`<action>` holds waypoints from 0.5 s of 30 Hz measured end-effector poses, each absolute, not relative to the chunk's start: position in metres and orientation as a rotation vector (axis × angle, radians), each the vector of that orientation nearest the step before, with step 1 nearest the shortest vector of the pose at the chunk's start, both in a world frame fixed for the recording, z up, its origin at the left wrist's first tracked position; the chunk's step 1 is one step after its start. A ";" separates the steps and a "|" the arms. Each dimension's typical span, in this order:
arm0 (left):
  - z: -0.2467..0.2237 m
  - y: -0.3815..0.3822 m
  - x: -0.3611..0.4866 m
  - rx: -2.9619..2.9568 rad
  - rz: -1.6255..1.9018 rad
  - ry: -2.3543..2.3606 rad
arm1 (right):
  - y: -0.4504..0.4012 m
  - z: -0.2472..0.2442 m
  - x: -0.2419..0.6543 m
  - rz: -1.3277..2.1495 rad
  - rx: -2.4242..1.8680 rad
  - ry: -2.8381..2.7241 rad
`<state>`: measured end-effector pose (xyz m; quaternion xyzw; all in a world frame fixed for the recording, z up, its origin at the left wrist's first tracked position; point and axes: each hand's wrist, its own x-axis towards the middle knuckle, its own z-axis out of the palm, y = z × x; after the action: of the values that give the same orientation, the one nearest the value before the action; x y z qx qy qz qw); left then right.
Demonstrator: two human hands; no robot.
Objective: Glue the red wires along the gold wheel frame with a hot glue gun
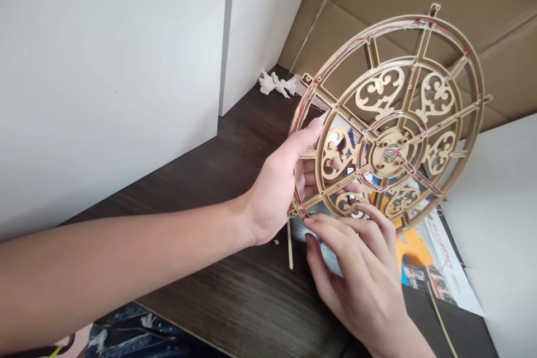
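A gold wheel-shaped frame [389, 151] with scrollwork panels and a hub is held up at a tilt. Thin red and whitish wires [354, 45] run along its rim channel and some spokes. My left hand [279, 184] grips the frame's left side, thumb on the near face and fingers behind, partly seen through the gaps. At the lower rim, my right hand [356, 268] is bent with index fingertip and thumb close together, touching the rim where a red wire lies. Whether it pinches the wire itself is hidden.
Below is a dark wood-grain table [235, 285]. Crumpled white tissue [277, 84] lies by a white panel [113, 61]. Behind the frame are an orange object [413, 246], a printed sheet [451, 263] and thin sticks [290, 246]. Brown cardboard [495, 5] stands at the back.
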<state>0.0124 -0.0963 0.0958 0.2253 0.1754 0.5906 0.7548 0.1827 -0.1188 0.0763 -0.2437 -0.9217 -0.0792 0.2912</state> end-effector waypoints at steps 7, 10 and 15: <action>0.097 -0.098 0.011 0.519 1.235 0.346 | -0.119 0.078 0.187 -0.218 -0.625 -2.441; 0.097 -0.098 0.012 0.495 1.255 0.337 | -0.120 0.078 0.186 -0.231 -0.610 -2.435; 0.097 -0.098 0.012 0.475 1.271 0.376 | -0.120 0.078 0.185 -0.232 -0.618 -2.448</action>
<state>0.0122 -0.0977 0.0971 0.2182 0.1729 0.5844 0.7622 0.1854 -0.1198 0.0778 -0.2325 -0.9216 -0.0872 0.2983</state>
